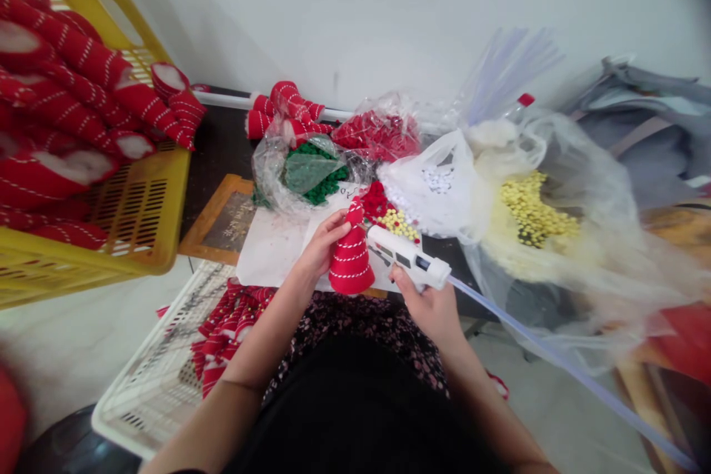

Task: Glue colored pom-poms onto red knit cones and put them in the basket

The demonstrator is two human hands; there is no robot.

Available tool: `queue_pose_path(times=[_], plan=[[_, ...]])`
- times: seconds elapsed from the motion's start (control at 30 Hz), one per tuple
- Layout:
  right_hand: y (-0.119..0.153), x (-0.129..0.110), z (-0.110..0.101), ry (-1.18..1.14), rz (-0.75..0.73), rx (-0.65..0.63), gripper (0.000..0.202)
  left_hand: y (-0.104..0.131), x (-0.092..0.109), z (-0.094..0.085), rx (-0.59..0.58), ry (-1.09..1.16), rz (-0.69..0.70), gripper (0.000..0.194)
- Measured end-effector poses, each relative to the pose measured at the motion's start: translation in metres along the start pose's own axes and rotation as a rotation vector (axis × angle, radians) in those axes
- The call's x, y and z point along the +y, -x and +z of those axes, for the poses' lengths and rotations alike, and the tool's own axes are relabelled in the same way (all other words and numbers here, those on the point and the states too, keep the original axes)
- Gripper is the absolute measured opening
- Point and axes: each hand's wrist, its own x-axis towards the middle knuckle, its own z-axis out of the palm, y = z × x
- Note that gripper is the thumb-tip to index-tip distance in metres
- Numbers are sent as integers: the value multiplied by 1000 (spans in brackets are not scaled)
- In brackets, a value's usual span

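A red cone with white stitched lines point(352, 259) stands upright in my left hand point(322, 243), whose fingers are wrapped round its upper left side. My right hand point(430, 304) grips a white glue gun point(408, 253) by its handle. The gun's nozzle points left and is close to the cone's upper right side; whether they touch is hard to tell. A long translucent glue stick point(533, 339) runs from the gun's back end to the lower right. Behind the nozzle lie small red pompoms point(375, 200) and yellow pompoms point(400, 222) on white paper point(269, 244).
Bags of green point(314, 172), red point(381, 135), white point(438, 179) and yellow pompoms point(536, 211) line the back. A yellow crate point(167, 237) of red cones stands left. Below it is a white basket point(127, 385) with red pieces. A wood-framed board point(208, 226) lies beside the paper.
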Motion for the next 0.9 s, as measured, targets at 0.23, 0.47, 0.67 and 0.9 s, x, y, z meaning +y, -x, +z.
queue_pose_path(times=[0.23, 0.47, 0.67, 0.9], plan=[[2, 2, 1, 8, 7, 33, 21, 0, 1, 4, 9, 14, 5, 52], [1, 21, -9, 207, -81, 52, 25, 0, 2, 2, 59, 7, 31, 50], [-4, 14, -9, 237, -126, 88, 27, 1, 4, 7, 36, 2, 19, 50], [-16, 6, -4, 213, -152, 14, 26, 4, 4, 11, 6, -39, 24, 45]])
